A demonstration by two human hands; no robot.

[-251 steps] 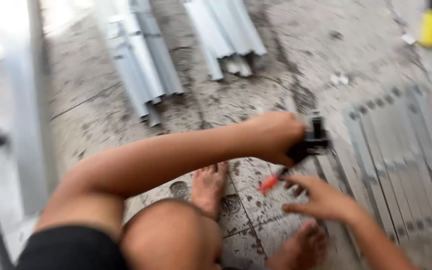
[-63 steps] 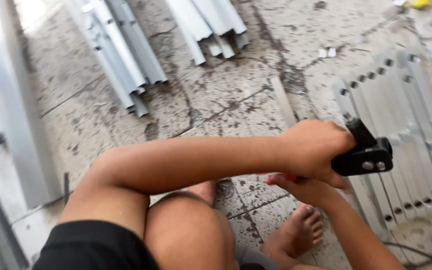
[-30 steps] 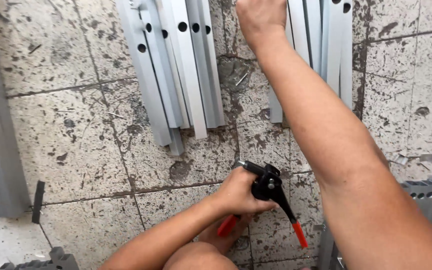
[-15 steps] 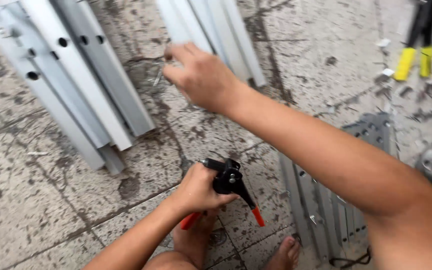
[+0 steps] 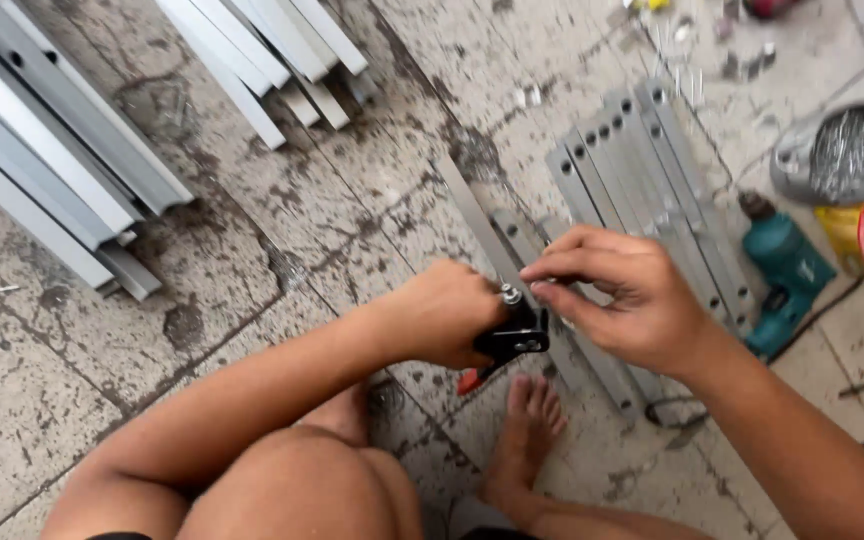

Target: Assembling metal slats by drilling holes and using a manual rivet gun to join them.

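Our left hand [image 5: 442, 315] is clenched around a hand riveter [image 5: 512, 335], black in the head with red handle tips showing below the fist, held just above the tiled floor [image 5: 282, 230]. Our right hand [image 5: 622, 300] pinches its fingertips together at the riveter's silvery nose; whether something small sits in that grip we cannot tell. Under both hands lies a row of flat grey metal strips [image 5: 642, 170] with holes near their ends. A bare foot [image 5: 527, 430] rests just below the riveter. To the right a teal power drill [image 5: 787, 270] lies beside the strips, and further right stands a grey bowl of rivets [image 5: 837, 150]. Bundles of pale aluminium channel profiles [image 5: 52, 160] lie at the upper left.
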